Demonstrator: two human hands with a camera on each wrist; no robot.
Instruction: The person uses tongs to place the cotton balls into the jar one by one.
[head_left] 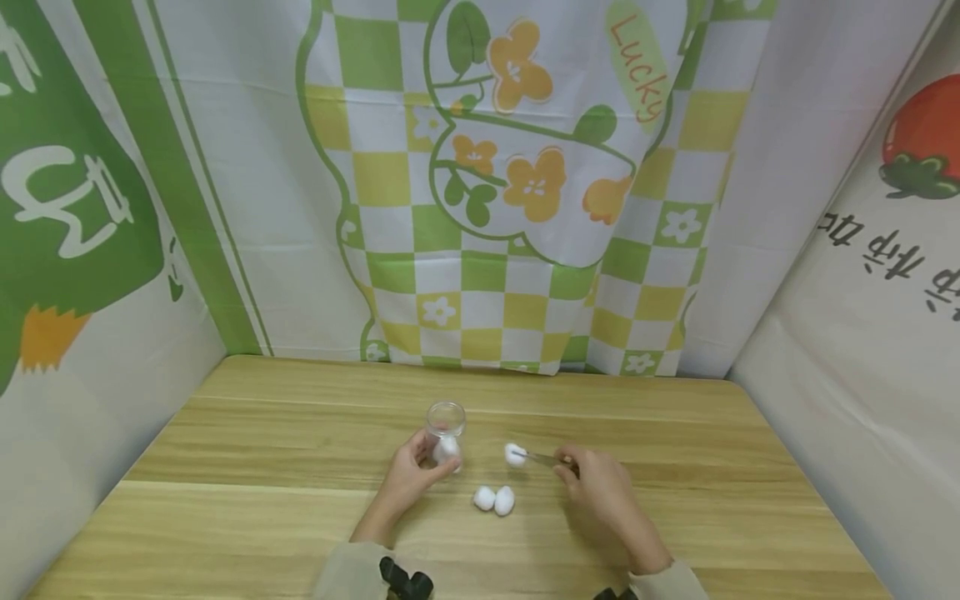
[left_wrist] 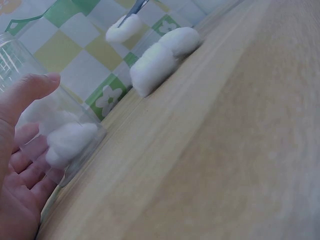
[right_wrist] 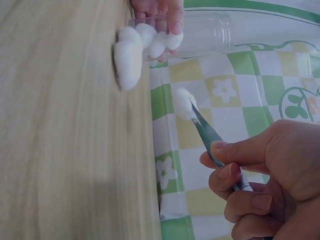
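Observation:
My left hand (head_left: 411,477) holds a clear jar (head_left: 447,417) upright on the table, its thumb across the front and fingers around the far side. Several white cotton balls (left_wrist: 72,142) lie inside the jar near its bottom. In my right hand (head_left: 603,487) is a pair of metal tweezers (right_wrist: 207,132), gripped between thumb and fingers. The tweezer tips pinch one cotton ball (right_wrist: 184,104), raised above the table to the right of the jar. Two more cotton balls (head_left: 494,500) lie side by side on the table between the hands.
The wooden table (head_left: 300,417) runs back to a green and yellow checked curtain (head_left: 480,317). Printed cloth walls (head_left: 862,333) stand along the left and right sides.

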